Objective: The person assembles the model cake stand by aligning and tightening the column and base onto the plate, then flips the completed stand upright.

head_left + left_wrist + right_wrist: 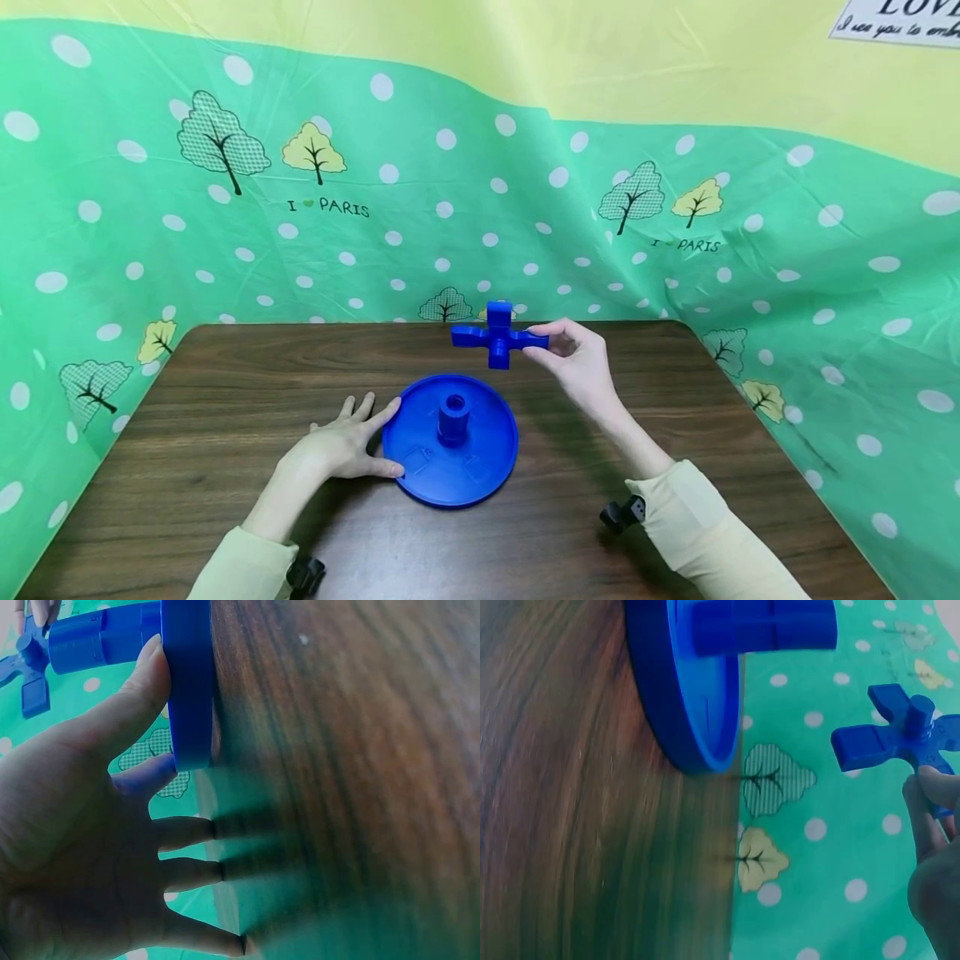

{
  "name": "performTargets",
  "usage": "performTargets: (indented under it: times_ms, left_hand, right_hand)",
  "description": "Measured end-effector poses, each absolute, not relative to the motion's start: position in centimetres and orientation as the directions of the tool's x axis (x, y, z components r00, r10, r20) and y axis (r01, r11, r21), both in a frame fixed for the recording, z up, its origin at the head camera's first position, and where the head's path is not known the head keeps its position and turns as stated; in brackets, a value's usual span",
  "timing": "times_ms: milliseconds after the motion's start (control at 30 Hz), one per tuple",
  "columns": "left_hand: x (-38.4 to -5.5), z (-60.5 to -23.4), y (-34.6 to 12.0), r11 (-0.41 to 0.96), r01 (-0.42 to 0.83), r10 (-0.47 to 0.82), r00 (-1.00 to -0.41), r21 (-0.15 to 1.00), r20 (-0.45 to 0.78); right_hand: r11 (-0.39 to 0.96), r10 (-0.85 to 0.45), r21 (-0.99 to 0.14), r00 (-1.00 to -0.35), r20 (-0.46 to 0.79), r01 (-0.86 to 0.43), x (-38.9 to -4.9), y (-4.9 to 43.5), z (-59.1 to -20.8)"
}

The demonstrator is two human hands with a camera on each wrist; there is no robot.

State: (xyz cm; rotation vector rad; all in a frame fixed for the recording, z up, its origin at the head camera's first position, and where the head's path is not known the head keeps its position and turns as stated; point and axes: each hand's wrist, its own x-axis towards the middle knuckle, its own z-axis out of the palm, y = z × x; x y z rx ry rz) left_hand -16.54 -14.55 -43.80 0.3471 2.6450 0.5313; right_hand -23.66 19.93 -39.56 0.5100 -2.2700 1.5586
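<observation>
A round blue base point(487, 467) with a raised rim lies on the table, a hollow blue post point(453, 425) standing upright at its middle. My left hand point(341, 446) is at the base's left side, fingers spread, with thumb and index fingertip touching the rim. In the left wrist view, the other fingertips point(232, 943) reach down to the tabletop. Above and behind the base, my right hand point(577, 362) pinches one arm of a blue four-armed cross piece point(498, 337) between thumb and fingers. A short round peg point(920, 716) sticks out of the cross's centre.
The base and hands are over a brown wood-grain table point(225, 400). Behind it and along both sides hangs a green and yellow cloth point(420, 167) with dots and printed trees. Each sleeve has a small black device point(622, 514) at the wrist.
</observation>
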Motion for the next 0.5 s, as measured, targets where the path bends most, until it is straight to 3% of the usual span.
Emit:
performTargets:
  times_ms: [333, 500]
  left_hand:
    - [-16.6, -43.9, -14.6, 0.898, 0.161, 0.318, -0.88, 0.41, -0.352]
    - [-16.5, -43.6, -14.6, 0.898, 0.161, 0.319, -0.88, 0.409, -0.353]
  right_hand:
    - [0.247, -0.194, -0.754, -0.794, 0.576, -0.608, -22.1, 17.2, -39.7]
    - [0.199, -0.224, -0.784, -0.806, 0.548, -0.588, -21.8, 16.4, -40.1]
